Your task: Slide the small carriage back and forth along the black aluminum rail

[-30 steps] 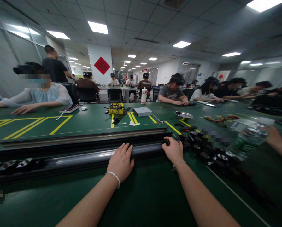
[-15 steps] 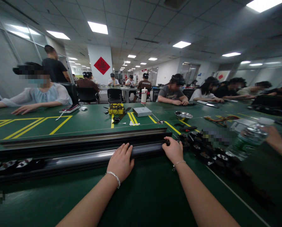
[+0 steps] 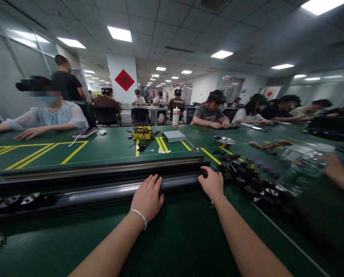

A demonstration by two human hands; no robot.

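Resting fingers (image 3: pixel 151 184) along tube (image 3: pixel 102 192) (tabletop (image 3: pixel 186 234) nearside)

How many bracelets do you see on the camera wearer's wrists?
2: one bracelet on the wrist of the left hand, which rests on the dark tube; another bracelet on the wrist of the right hand.

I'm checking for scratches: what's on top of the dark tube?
The left hand lies on the dark tube; the right hand curls around a small black part at its right end. Surface under the left hand is hidden.
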